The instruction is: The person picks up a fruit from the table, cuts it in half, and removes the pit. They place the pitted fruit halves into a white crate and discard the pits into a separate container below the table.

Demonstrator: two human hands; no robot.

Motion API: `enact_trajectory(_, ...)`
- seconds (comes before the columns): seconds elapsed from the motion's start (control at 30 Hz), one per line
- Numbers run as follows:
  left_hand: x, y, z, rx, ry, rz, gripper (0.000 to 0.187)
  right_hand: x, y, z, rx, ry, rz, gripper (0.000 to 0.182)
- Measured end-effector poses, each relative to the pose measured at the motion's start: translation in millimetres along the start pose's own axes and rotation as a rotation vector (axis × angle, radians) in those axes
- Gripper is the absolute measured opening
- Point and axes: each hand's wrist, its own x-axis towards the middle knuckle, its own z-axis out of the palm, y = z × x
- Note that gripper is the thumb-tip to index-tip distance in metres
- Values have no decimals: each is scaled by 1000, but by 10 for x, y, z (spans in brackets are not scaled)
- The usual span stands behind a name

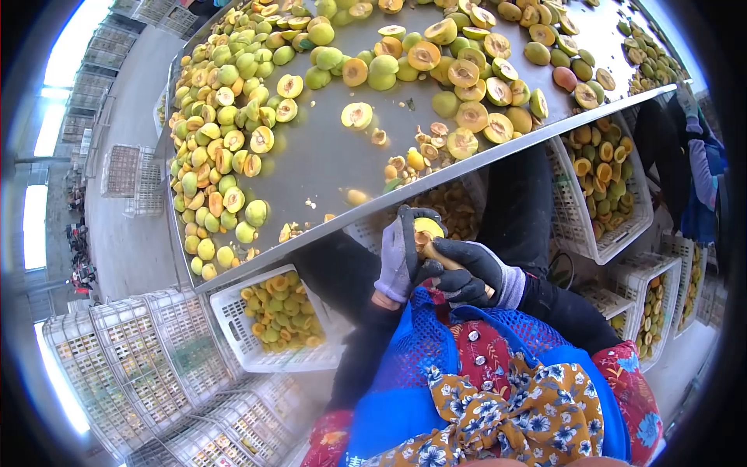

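Observation:
My left hand (399, 253), in a grey and lilac glove, is closed around a yellow-green stone fruit half (428, 227) just below the table edge. My right hand (473, 272), gloved the same way, grips a tool with a pale wooden handle (443, 259). The tool's upper end meets the fruit, and its tip cannot be made out. Beneath my hands, a crate (366, 232) between my legs holds stones and scraps (459, 210).
A metal table (311, 167) carries many whole and halved fruits (226, 117), with loose stones (432, 144) near its raised front edge. Crates of halves stand at left (233, 331) and right (580, 222). Stacked crates (140, 358) fill the lower left. Another person's sleeve (704, 175) shows far right.

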Motion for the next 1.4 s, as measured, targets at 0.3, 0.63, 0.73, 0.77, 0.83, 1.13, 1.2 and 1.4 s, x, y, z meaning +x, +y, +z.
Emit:
enact_trajectory(0.3,-33,-1,-66,28,-100,-40,49,-87,60,72,-266,291,-153,37)
enact_trajectory(0.63,-222,-349,-200,479,-57,243,36,-261,320,815,-570,8,-338,45)
enact_trajectory(0.73,-608,-336,-452,792,83,215,50,-282,39,800,-712,277,-467,41)
enact_trajectory(0.77,-706,-144,-536,855,140,142,41,-289,84,847,-740,394,-448,38)
enact_trajectory(0.83,-924,-184,-984,411,566,-321,25,-223,34,748,-1046,493,-366,35)
enact_trajectory(1.13,197,592,-1488,1287,644,-262,54,-85,-116,176,-2154,931,-271,40)
enact_trajectory(1.2,967,603,-1211,1276,543,-83,52,-149,-155,62,-2188,845,-285,54)
enact_trajectory(1.4,2310,-251,-1132,1088,98,75,56,-278,-198,35,-2154,821,-279,64)
